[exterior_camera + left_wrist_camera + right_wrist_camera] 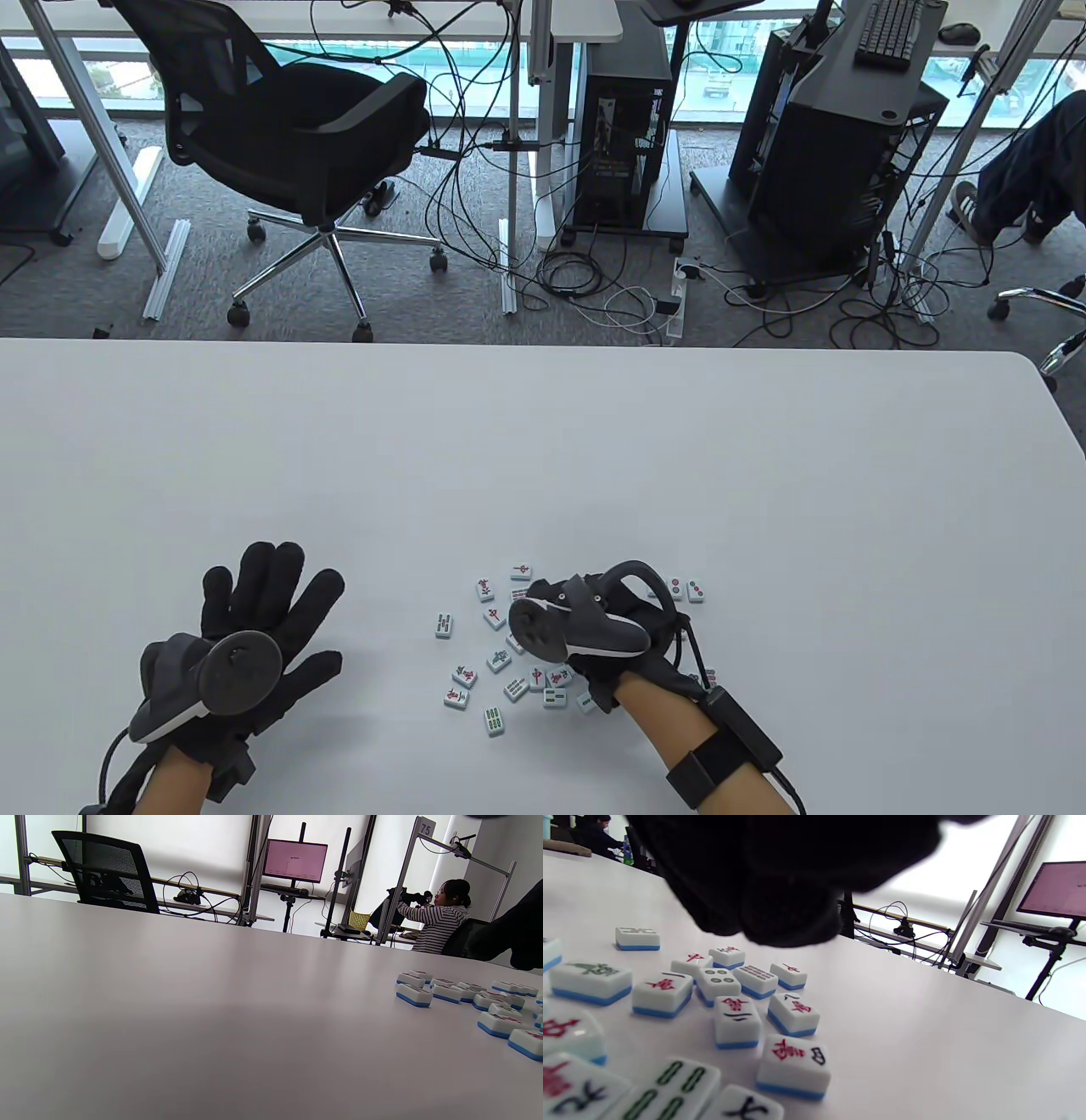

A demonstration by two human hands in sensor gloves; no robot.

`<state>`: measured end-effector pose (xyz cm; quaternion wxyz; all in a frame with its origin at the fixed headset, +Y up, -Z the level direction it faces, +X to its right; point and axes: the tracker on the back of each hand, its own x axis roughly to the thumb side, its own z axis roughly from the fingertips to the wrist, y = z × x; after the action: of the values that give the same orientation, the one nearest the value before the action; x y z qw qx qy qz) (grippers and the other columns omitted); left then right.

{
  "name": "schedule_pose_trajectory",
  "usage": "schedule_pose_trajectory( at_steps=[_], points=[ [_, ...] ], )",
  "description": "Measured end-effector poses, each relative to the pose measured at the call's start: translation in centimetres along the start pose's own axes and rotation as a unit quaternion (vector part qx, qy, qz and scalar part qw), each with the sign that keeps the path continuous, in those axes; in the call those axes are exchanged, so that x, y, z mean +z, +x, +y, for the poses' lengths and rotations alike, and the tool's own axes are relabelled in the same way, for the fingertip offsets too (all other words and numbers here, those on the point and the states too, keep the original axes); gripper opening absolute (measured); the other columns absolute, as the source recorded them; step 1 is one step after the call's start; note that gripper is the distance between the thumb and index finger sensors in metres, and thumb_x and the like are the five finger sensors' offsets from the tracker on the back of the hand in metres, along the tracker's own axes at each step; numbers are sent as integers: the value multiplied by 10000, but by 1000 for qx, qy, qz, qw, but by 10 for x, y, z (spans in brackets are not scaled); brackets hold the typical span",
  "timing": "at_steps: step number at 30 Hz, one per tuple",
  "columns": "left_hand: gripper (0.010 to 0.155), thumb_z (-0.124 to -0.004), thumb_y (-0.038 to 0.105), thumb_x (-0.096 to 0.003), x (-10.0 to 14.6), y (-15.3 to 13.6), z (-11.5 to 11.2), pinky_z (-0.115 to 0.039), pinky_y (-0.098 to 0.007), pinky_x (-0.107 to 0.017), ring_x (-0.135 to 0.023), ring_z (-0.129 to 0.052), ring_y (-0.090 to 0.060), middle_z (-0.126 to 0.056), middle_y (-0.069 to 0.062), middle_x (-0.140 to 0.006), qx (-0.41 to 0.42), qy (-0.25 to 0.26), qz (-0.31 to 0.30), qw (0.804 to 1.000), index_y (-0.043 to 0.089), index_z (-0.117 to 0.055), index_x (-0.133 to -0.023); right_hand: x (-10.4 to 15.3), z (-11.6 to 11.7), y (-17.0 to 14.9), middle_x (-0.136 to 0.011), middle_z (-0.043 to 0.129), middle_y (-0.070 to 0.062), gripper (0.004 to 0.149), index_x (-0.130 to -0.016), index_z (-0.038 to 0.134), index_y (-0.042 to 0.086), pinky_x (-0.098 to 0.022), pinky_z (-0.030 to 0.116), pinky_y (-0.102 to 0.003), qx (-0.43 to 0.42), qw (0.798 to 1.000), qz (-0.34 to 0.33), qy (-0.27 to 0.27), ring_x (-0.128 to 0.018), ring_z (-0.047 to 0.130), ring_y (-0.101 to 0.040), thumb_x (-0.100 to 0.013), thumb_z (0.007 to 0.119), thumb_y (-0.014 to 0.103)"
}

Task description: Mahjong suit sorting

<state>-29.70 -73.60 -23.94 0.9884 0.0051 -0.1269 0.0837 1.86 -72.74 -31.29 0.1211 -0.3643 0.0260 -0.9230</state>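
Mahjong tiles, small white blocks with blue backs (509,645), are lying scattered face up on the white table (594,458); the black-gloved left hand (246,645) is resting flat, fingers spread, while the black-gloved right hand (585,628) is hovering over them. Left wrist view is showing the tiles at its right edge. Right wrist view is showing dark fingers (780,899) curled above the tiles, apparently holding nothing.

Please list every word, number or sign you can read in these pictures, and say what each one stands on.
"75": on a tag atop a metal post, left wrist view.
"中", in red: on a mahjong tile, right wrist view.
"二", black above a red character: on another tile.
Pink monitor: text too small to read.
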Motion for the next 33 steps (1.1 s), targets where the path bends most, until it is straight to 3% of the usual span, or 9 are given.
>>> schedule_pose_trajectory(
  at_steps=[8, 12, 28, 33],
  points=[
    [796, -556, 755, -430, 0, -2, 1, 58, -515, -758, -1097, 156, -148, 120, 189, -1127, 6, 3, 1, 1000, 491, -227, -1104, -19, 16, 21, -464, 969, -43, 502, -930, 770, 284, -138, 799, -292, 44, 997, -59, 24, -167, 885, -143, -436, 860, 290],
    [795, -556, 756, -429, 0, -2, 1, 59, -515, -758, -1097, 157, -147, 121, 189, -1127, 8, 0, 1, 1000, 492, -228, -1104, -22, 20, 20, -465, 969, -34, 548, -960, 733, 269, -140, 801, -288, 49, 997, -53, 36, -180, 884, -139, -429, 868, 300],
    [795, -556, 756, -430, 0, -2, 2, 56, -516, -759, -1099, 152, -149, 118, 187, -1129, 8, -7, 4, 1000, 490, -232, -1106, -28, 21, 16, -458, 971, -32, 496, -913, 800, 222, -133, 797, -287, 20, 998, -35, 50, -161, 884, -137, -431, 863, 322],
    [795, -556, 755, -430, 0, -2, 3, 55, -516, -759, -1099, 152, -150, 117, 188, -1129, 9, -6, 4, 1000, 490, -231, -1105, -29, 21, 15, -533, 962, -45, 555, -964, 746, 249, -186, 808, -303, 24, 996, -37, 81, -229, 898, -159, -429, 877, 316]
  ],
)
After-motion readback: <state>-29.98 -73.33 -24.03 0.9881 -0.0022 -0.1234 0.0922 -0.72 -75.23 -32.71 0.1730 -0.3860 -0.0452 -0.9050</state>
